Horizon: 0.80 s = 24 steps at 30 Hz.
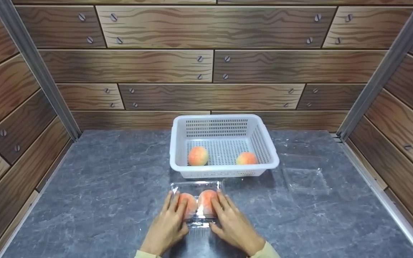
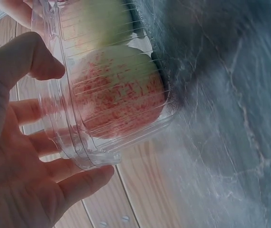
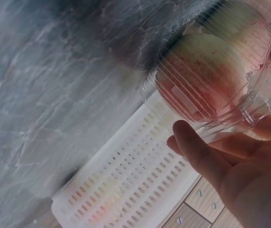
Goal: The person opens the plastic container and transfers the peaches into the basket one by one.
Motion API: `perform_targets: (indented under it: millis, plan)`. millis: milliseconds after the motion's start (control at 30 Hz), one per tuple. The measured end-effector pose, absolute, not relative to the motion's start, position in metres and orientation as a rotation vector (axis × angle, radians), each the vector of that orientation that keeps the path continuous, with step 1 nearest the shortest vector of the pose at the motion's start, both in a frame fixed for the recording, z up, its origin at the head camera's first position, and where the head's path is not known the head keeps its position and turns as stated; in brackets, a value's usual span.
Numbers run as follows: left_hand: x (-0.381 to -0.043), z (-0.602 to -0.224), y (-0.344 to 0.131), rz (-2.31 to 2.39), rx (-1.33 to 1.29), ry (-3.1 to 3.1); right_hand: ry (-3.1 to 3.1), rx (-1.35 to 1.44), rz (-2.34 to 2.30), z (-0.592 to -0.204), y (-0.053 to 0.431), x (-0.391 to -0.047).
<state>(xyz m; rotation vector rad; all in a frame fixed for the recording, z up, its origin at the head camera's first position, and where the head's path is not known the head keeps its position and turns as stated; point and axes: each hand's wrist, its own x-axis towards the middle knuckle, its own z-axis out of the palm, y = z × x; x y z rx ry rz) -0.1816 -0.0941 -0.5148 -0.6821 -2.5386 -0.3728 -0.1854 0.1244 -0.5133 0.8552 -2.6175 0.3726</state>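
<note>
A clear plastic clamshell box [image 1: 196,185] sits on the grey marbled table in front of me, with two red-and-yellow peaches inside. The left peach [image 1: 190,205] and the right peach [image 1: 207,202] lie side by side under the lid. My left hand [image 1: 169,222] rests on the box's left side, fairly straight fingers laid over the lid, thumb [image 2: 47,66] by the near rim. On the opposite side my right hand [image 1: 233,224] touches the lid with extended fingers. The wrist views show the ribbed box walls [image 3: 188,102] and fingertips against the rim.
Just behind the box stands a white perforated basket [image 1: 224,172] with one peach [image 1: 198,156] at its left and another peach [image 1: 246,158] at its right. More clear plastic packaging [image 1: 307,179] lies right of the basket. Wood-patterned walls [image 1: 206,64] enclose the table.
</note>
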Motion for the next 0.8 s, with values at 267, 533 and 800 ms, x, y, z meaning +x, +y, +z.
perform_targets:
  millis: [267, 533, 800]
  plan:
    - [-0.1833, -0.5161, -0.0932, -0.385, -0.691, -2.516, -2.597, 0.847, 0.389, -0.5136, 0.1243, -0.1872]
    - [-0.185, -0.5176, -0.0905, -0.377, -0.704, -2.512, -2.607, 0.834, 0.407, -0.5145, 0.1265, -0.1865]
    - [-0.1826, -0.5166, -0.0937, -0.396, -0.687, -2.539, -2.647, 0.826, 0.416, -0.5125, 0.1238, -0.1852]
